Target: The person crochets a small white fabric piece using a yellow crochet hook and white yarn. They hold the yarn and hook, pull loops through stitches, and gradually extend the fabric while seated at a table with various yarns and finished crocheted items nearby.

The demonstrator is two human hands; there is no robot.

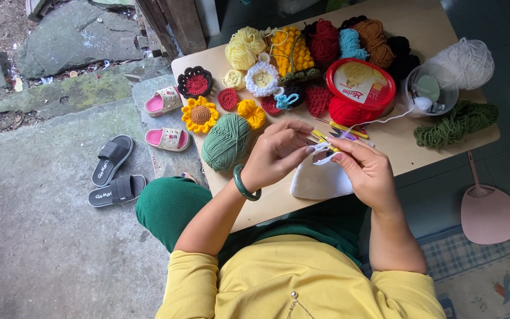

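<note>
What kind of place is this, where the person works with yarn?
Probably a home porch or doorstep used as a crochet corner. A low wooden table stands partly on rough stone paving, sandals lie beside it, and yarn balls and crocheted flowers cover the tabletop.

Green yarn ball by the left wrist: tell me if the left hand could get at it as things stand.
Probably yes. The green yarn ball lies on the table right beside the left hand, with nothing between them. That hand is pinching the white crochet piece, though, so it isn't free.
</note>
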